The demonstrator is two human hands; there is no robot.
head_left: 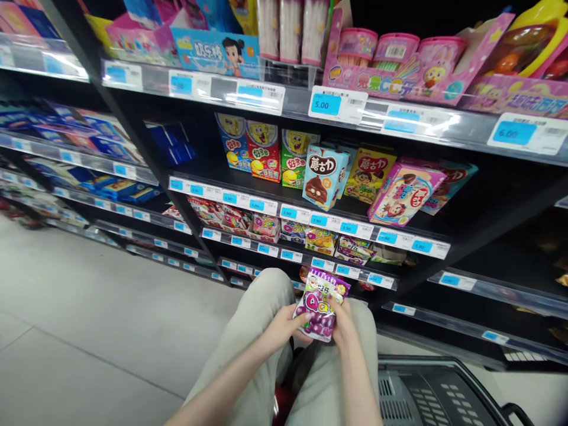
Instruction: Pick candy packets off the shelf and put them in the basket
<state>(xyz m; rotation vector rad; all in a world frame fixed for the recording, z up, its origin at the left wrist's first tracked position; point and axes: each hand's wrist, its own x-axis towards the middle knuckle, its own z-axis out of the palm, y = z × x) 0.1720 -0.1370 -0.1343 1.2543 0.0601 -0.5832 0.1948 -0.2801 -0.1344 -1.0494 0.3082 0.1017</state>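
Between my knees I hold a purple bag of QQ gummy candy, its printed front turned up toward me. My left hand grips the bag's left lower edge, with the thumb lying over the front. On the right edge, my right hand pinches it the same way, thumb on top. The fingers behind the bag are mostly hidden. Just beyond it, a low shelf carries similar gummy bags in several colours, standing in rows behind price tags.
Above that row, a shelf holds snack boxes, among them a light blue box and a pink-purple box. Candy tubs stand higher up. A grey shopping basket sits on the floor by my right leg. Pale floor tiles extend to the left.
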